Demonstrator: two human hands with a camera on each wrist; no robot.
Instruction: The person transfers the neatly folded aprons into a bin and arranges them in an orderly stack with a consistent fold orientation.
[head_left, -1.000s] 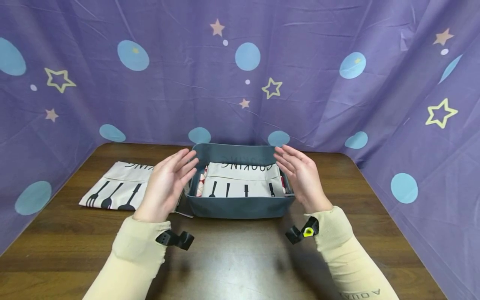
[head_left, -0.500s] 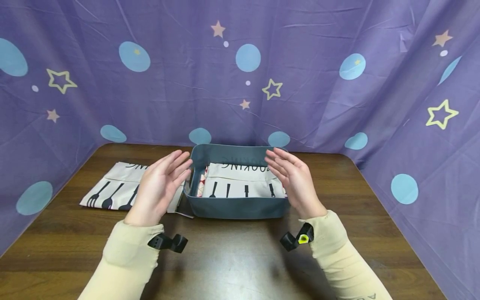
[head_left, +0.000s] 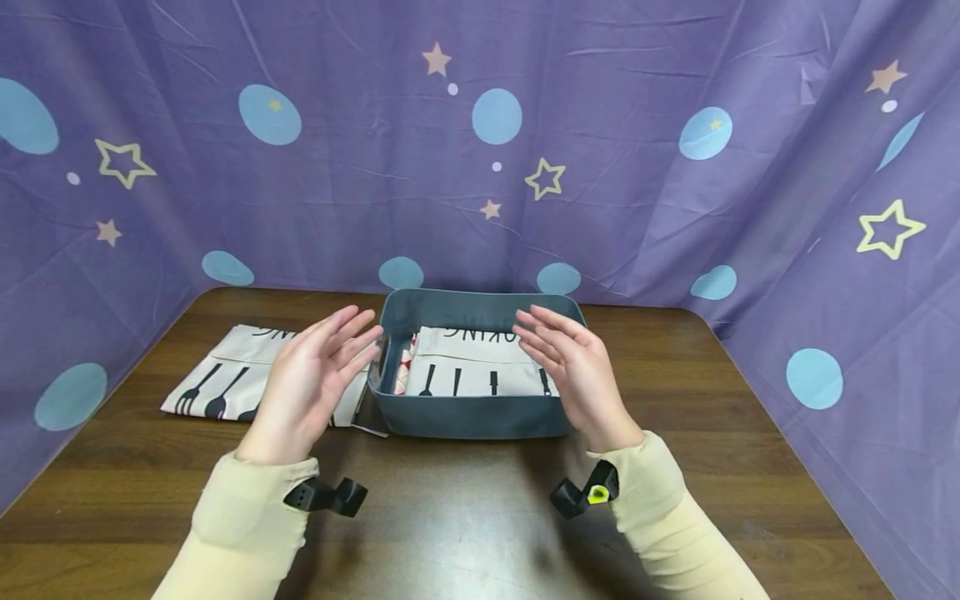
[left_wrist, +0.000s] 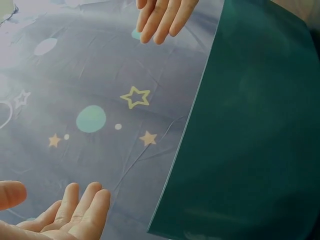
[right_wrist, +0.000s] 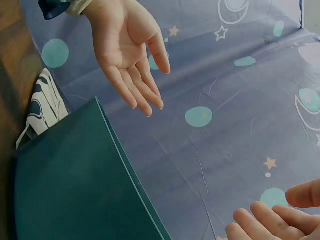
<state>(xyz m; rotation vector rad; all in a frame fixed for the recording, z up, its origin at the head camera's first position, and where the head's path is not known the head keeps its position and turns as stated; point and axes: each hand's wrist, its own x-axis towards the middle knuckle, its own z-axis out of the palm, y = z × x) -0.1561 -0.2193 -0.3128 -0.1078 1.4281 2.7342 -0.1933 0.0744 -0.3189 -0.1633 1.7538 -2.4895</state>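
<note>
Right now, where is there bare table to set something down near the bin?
Bare wood lies right of the gray bin, toward the purple curtain, and along the near edge between both sleeves. Crowded: left of the bin, where the folded cloth lies under the left hand.

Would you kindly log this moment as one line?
left hand: open, beside bin | right hand: open, over bin | grey bin: holds folded cloth

Wooden table [head_left: 465, 517]: bin [head_left: 472, 417], folded cloth [head_left: 240, 375].
</note>
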